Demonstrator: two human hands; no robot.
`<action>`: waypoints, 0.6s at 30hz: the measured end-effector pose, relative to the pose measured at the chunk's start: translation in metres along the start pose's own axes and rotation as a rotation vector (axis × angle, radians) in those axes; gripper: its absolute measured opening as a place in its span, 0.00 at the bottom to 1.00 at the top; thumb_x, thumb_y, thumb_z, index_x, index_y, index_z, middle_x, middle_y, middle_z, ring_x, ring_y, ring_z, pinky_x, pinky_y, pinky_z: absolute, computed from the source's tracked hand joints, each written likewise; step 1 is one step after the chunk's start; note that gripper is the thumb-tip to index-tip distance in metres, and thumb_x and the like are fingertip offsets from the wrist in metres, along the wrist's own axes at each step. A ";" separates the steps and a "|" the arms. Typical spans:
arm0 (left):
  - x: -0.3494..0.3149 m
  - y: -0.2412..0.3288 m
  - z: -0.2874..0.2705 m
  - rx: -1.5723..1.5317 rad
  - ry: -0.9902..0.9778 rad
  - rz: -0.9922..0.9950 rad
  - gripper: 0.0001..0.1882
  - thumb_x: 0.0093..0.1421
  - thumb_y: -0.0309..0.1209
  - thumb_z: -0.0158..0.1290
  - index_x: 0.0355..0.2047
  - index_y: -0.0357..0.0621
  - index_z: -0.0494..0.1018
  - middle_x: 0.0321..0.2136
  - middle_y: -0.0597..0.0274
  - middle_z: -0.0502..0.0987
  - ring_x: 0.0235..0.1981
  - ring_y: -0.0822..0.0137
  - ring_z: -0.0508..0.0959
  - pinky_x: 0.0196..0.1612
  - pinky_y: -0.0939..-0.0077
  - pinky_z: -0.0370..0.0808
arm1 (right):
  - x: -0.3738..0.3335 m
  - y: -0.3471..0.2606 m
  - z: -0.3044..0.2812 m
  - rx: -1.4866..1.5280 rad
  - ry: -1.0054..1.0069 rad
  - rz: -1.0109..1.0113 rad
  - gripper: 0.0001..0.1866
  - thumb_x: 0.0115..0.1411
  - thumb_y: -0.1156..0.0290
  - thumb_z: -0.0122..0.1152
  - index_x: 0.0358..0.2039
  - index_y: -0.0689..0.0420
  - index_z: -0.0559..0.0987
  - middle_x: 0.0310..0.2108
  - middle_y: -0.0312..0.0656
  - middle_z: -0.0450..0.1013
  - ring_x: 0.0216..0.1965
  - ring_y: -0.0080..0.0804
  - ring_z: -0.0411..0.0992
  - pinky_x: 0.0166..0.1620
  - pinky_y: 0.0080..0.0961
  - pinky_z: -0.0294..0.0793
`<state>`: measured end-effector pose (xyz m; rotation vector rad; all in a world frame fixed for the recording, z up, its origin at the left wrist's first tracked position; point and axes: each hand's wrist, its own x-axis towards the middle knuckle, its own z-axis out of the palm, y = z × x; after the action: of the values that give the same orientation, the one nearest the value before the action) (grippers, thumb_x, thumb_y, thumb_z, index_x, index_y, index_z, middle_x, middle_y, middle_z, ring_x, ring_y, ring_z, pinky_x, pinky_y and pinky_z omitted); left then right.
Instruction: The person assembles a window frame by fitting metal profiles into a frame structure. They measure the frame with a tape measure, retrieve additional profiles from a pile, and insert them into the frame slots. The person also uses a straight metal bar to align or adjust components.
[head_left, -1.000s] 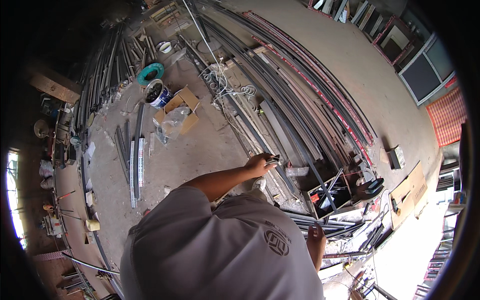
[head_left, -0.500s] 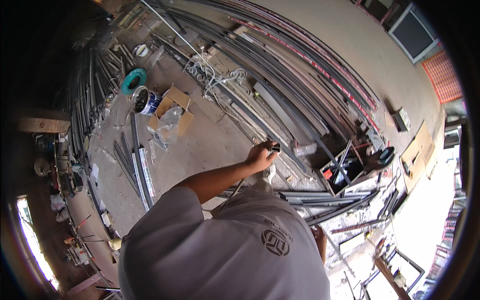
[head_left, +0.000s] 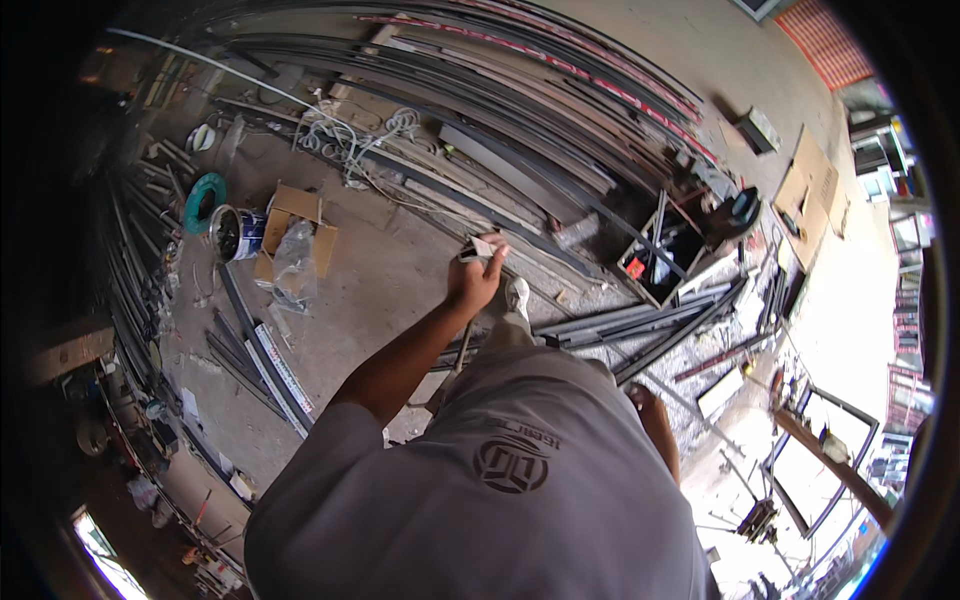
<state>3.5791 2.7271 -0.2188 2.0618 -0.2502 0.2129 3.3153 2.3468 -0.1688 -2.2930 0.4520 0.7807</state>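
Piece [head_left: 484,248], short and pale-faced, sat gripped in left hand [head_left: 476,272], picked up, not yet set down. Long bars [head_left: 560,120] lay beyond hand, cardboard box [head_left: 325,245] to its left. Right hand [head_left: 647,400] hung well apart; finger state indiscernible.

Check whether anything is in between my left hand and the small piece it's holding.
Nothing visible is: your left hand grips the small piece directly. The open cardboard box sits off to the left, and the long bars lie beyond the hand, so neither comes between them.
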 end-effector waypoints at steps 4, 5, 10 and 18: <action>-0.010 -0.002 -0.007 0.110 -0.091 -0.062 0.09 0.66 0.34 0.58 0.42 0.44 0.77 0.34 0.52 0.82 0.36 0.48 0.82 0.38 0.61 0.77 | 0.012 -0.003 -0.015 -0.107 -0.029 0.111 0.26 0.66 0.54 0.58 0.59 0.56 0.75 0.42 0.52 0.81 0.44 0.52 0.79 0.46 0.44 0.78; -0.011 -0.003 -0.008 0.119 -0.044 -0.041 0.09 0.66 0.33 0.58 0.43 0.43 0.77 0.36 0.51 0.82 0.38 0.48 0.82 0.40 0.61 0.77 | 0.015 -0.005 -0.020 -0.129 -0.024 0.101 0.26 0.66 0.53 0.58 0.59 0.56 0.75 0.41 0.52 0.81 0.44 0.52 0.79 0.47 0.45 0.77; -0.017 -0.008 -0.020 0.009 -0.117 -0.071 0.12 0.66 0.32 0.58 0.47 0.40 0.77 0.41 0.52 0.82 0.43 0.53 0.82 0.46 0.65 0.76 | 0.018 -0.013 -0.029 -0.025 0.110 0.064 0.25 0.66 0.53 0.58 0.58 0.53 0.76 0.39 0.53 0.81 0.43 0.52 0.80 0.46 0.44 0.78; -0.012 -0.019 -0.020 -0.092 -0.121 -0.057 0.14 0.66 0.33 0.59 0.48 0.39 0.77 0.40 0.52 0.83 0.42 0.55 0.83 0.47 0.65 0.77 | -0.010 -0.012 -0.001 0.000 0.011 0.118 0.26 0.66 0.54 0.59 0.58 0.57 0.75 0.40 0.52 0.81 0.43 0.52 0.79 0.47 0.43 0.77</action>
<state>3.5715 2.7547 -0.2285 1.9897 -0.2703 0.0413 3.3144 2.3555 -0.1558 -2.2878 0.5966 0.8255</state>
